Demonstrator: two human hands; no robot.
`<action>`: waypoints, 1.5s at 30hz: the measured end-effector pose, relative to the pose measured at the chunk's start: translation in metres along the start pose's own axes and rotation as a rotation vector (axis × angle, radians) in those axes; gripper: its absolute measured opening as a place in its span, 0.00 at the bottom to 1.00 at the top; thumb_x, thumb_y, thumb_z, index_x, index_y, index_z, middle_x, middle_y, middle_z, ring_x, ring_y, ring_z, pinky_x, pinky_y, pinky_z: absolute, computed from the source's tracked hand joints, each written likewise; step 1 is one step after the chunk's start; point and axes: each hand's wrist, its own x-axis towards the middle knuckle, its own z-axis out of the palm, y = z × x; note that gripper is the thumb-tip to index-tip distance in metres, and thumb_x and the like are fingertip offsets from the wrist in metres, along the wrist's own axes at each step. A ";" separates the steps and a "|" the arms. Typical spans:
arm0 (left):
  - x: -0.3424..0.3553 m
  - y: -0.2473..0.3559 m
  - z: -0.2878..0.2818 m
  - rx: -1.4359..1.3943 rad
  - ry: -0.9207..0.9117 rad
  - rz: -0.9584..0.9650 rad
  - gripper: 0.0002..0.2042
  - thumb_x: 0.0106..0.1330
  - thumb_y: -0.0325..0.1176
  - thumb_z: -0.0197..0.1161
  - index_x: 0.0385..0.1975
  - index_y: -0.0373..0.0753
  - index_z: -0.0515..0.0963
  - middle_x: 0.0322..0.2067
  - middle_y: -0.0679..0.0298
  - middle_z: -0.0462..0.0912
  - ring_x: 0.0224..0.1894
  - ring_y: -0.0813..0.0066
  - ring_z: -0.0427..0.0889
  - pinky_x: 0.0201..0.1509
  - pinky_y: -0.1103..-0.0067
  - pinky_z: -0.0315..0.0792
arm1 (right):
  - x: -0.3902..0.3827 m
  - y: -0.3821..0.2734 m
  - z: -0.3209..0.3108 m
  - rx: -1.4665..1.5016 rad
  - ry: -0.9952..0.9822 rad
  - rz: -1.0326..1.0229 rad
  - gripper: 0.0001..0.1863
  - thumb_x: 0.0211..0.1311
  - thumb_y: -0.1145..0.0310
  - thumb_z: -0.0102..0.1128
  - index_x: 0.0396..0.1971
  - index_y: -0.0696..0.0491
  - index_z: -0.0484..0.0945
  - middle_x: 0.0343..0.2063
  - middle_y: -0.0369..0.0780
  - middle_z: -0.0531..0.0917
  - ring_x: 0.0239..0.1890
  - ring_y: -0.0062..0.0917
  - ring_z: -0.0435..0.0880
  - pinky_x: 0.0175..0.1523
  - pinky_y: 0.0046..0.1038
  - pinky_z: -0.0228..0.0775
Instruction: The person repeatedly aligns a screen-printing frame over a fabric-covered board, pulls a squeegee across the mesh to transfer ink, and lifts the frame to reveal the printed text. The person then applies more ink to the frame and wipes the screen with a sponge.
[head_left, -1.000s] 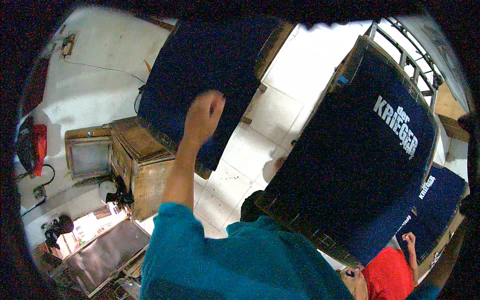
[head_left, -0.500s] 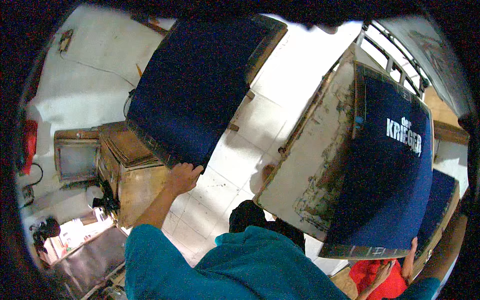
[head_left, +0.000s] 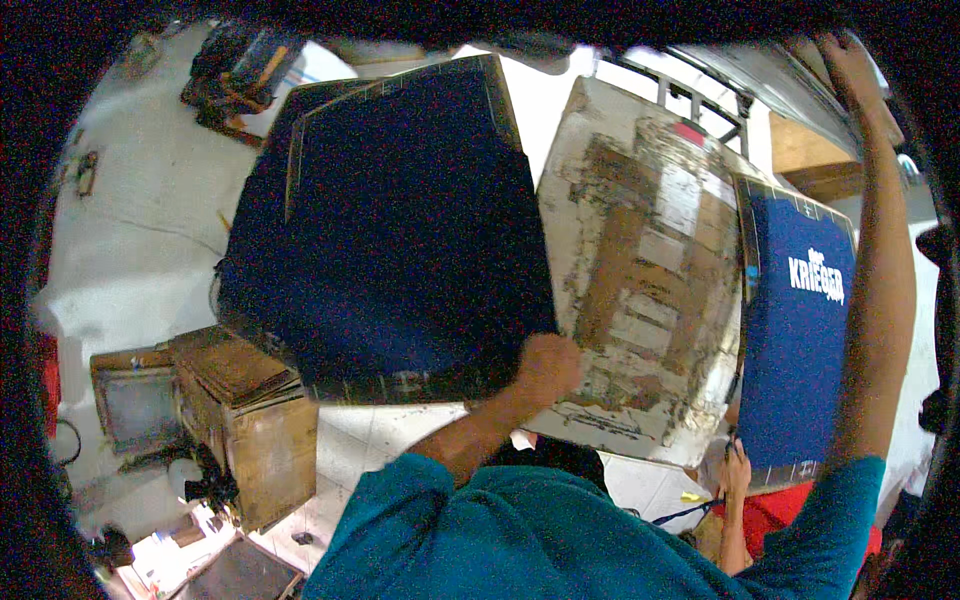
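A dark blue cloth panel (head_left: 410, 230) with pale marks along its near edge lies on the left, overlapping another dark blue layer behind it. At its near right corner my left hand (head_left: 550, 365) is closed on the cloth, its fingers partly turned from view. My right arm stretches up along the right side. Its hand (head_left: 848, 68) is at the far right beside a grey framed panel (head_left: 790, 85), the fingers too blurred to read. Between the two sides a worn, stained board (head_left: 650, 280) lies bare. Right of it is another blue cloth panel (head_left: 800, 370) with white print.
A co-worker's hand (head_left: 738, 470) and red sleeve (head_left: 795, 510) are at the lower right, beside the printed panel. A wooden box (head_left: 265, 450) stands at the lower left. A dark metal rack (head_left: 690, 100) is at the back.
My left hand has moved right, and the dark blue cloth reaches further right with it. My right arm has risen to the far right. More of the stained board shows.
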 end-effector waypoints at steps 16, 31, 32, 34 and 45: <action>-0.340 -0.250 0.099 -0.461 0.846 -0.886 0.28 0.82 0.50 0.48 0.63 0.27 0.75 0.61 0.44 0.79 0.63 0.51 0.77 0.68 0.63 0.68 | -0.088 -0.049 -0.073 0.165 0.066 0.187 0.45 0.46 0.26 0.68 0.35 0.62 0.86 0.33 0.52 0.88 0.39 0.43 0.87 0.49 0.40 0.76; -0.124 -0.115 0.032 -0.602 0.857 -0.553 0.28 0.74 0.50 0.64 0.17 0.36 0.67 0.18 0.71 0.62 0.26 0.78 0.58 0.29 0.73 0.55 | -0.092 -0.007 -0.074 0.013 0.094 0.257 0.50 0.44 0.22 0.65 0.44 0.60 0.87 0.44 0.58 0.87 0.50 0.50 0.86 0.59 0.43 0.75; -0.109 -0.106 0.043 -0.621 0.885 -0.532 0.30 0.72 0.50 0.66 0.14 0.38 0.61 0.17 0.72 0.57 0.25 0.79 0.54 0.27 0.72 0.51 | -0.092 -0.012 -0.075 -0.002 0.116 0.243 0.50 0.44 0.22 0.64 0.43 0.60 0.87 0.44 0.58 0.87 0.50 0.50 0.86 0.59 0.43 0.75; -0.081 -0.092 0.060 -0.705 0.819 -0.526 0.32 0.72 0.53 0.66 0.14 0.39 0.60 0.16 0.72 0.57 0.25 0.78 0.54 0.26 0.71 0.51 | -0.091 -0.021 -0.077 -0.007 0.157 0.223 0.51 0.44 0.22 0.64 0.44 0.61 0.87 0.44 0.57 0.87 0.49 0.50 0.87 0.58 0.43 0.76; -0.071 -0.050 0.025 -0.374 0.272 -0.367 0.34 0.56 0.51 0.79 0.50 0.34 0.68 0.39 0.44 0.85 0.43 0.42 0.86 0.47 0.57 0.79 | -0.071 0.032 -0.099 0.039 0.240 0.211 0.51 0.45 0.24 0.64 0.45 0.64 0.86 0.44 0.57 0.87 0.49 0.48 0.87 0.56 0.42 0.78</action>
